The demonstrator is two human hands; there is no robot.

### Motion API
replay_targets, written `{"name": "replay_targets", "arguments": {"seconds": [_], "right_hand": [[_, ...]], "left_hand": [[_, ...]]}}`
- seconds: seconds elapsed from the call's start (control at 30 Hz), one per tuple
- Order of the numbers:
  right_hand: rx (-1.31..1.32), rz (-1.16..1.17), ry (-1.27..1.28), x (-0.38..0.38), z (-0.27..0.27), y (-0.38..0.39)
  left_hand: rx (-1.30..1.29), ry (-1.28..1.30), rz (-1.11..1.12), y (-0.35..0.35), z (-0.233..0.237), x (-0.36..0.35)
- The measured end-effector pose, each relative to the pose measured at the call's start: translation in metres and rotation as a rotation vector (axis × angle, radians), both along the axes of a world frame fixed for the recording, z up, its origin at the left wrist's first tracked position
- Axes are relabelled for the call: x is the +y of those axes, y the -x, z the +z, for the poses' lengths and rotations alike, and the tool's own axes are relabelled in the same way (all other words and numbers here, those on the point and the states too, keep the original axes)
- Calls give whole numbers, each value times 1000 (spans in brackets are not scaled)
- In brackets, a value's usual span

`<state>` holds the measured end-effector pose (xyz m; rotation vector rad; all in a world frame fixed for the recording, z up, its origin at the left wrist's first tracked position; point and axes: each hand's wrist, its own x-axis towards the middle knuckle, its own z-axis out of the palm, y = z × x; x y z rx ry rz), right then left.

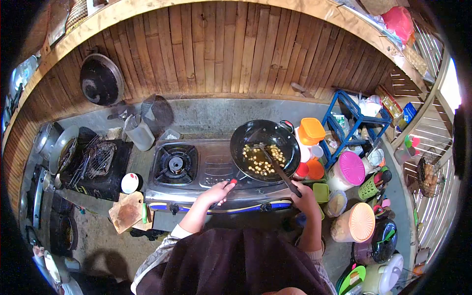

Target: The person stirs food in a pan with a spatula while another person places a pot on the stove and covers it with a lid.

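A black wok sits over the right side of the gas stove. Inside it, small pale yellow pieces lie in a little oil. My left hand is closed round the wok's handle, which has a red part near my thumb. In my right hand is the dark handle of a spatula. The spatula's far end rests among the pieces in the wok. The left burner has nothing on it.
Right of the wok stand an orange container, a pink-lidded tub, an orange-lidded jar and a blue rack. To the left are a cutting board, a white cup and a grill rack.
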<state>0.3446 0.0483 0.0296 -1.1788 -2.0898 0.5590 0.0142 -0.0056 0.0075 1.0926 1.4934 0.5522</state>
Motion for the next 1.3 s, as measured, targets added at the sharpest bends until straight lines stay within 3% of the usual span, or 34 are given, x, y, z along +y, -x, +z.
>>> {"name": "replay_targets", "arguments": {"seconds": [0.13,0.3,0.4,0.43,0.5,0.73,0.8,1.3], "right_hand": [[-123,-72,221,-7,2,-23],[127,-143,348,-29,41,-25],[69,-248,427,-27,54,-14],[69,-251,430,-22,49,-11],[171,-174,188,-6,28,-4],[242,-128,141,34,3,31],[167,-213,166,36,4,40],[241,-199,149,43,-4,55]], "left_hand": [[1,-32,9,-1,1,-2],[7,-44,13,1,-6,0],[5,-56,12,0,-3,-1],[5,-54,9,0,-4,0],[-8,-58,8,1,-6,0],[-7,-44,4,1,-2,0],[-3,-34,20,0,-3,0],[3,-37,35,-2,-5,-1]]}}
